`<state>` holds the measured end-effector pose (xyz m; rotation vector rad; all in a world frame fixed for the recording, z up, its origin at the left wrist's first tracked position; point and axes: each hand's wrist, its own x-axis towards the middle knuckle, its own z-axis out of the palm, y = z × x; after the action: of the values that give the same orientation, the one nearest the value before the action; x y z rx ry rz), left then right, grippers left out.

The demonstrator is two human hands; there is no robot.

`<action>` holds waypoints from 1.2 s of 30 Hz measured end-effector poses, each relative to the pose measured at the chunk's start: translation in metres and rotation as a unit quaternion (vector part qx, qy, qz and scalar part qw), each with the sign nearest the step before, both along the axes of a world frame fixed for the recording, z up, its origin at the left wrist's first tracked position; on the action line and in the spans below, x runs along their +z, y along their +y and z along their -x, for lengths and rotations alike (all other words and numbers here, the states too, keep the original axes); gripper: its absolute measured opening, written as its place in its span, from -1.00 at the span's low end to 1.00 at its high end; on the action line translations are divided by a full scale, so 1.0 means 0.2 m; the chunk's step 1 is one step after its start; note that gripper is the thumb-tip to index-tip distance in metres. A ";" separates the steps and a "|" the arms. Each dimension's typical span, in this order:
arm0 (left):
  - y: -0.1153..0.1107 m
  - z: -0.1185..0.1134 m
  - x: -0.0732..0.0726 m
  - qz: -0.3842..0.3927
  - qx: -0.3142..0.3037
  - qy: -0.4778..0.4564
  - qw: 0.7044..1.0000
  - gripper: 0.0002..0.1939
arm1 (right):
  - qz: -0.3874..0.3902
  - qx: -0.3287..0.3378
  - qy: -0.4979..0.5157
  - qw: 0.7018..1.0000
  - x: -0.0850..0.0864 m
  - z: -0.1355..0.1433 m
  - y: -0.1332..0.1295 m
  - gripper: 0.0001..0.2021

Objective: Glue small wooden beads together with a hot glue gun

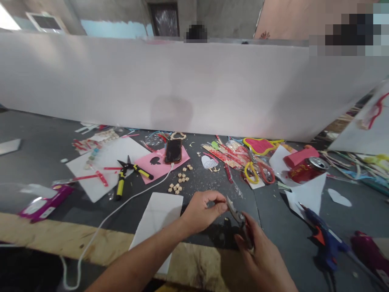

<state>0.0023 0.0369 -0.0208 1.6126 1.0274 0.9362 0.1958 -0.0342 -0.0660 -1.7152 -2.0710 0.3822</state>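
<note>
My left hand [204,211] is closed in a pinch just left of the jaws of a cutting tool; what its fingertips hold is too small to make out. The cutting tool [240,219] is in my right hand [259,247], its fingers wrapped round the handles and the jaws pointing up and left. Several small beige pieces [176,187] lie in little groups beyond my left hand. A white heart with drawn lines [209,162] rests near small scraps. A white board [164,211] lies under my left forearm.
A phone [173,151] on pink paper [146,164] has a white cable. Yellow-black pliers [120,184] lie left. Yellow-handled scissors [251,173], a red can [306,170] and a blue glue gun [325,239] are right. A white panel [170,81] stands across the back.
</note>
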 end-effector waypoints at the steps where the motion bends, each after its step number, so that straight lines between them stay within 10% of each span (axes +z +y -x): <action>1: 0.01 0.00 -0.03 0.005 0.001 -0.006 1.000 -0.84 | 0.007 -0.005 -0.002 1.000 -0.01 0.00 0.00 -0.54; 9: 0.06 0.04 -0.16 0.020 -0.001 -0.055 0.998 -0.81 | 0.029 -0.083 0.047 0.995 -0.06 0.04 0.01 -0.73; 22: 0.05 0.06 -0.13 -0.066 0.025 0.031 0.997 -0.72 | -0.016 0.064 -0.039 0.997 -0.03 0.02 0.04 -0.77; 36: 0.06 0.05 -0.14 0.084 0.035 -0.122 0.988 -0.73 | -0.040 0.032 -0.022 0.998 0.00 0.03 0.05 -0.79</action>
<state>-0.0083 0.0495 -0.0496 1.2941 0.9688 1.0376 0.1901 -0.0232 -0.0664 -1.6287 -2.1466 0.2794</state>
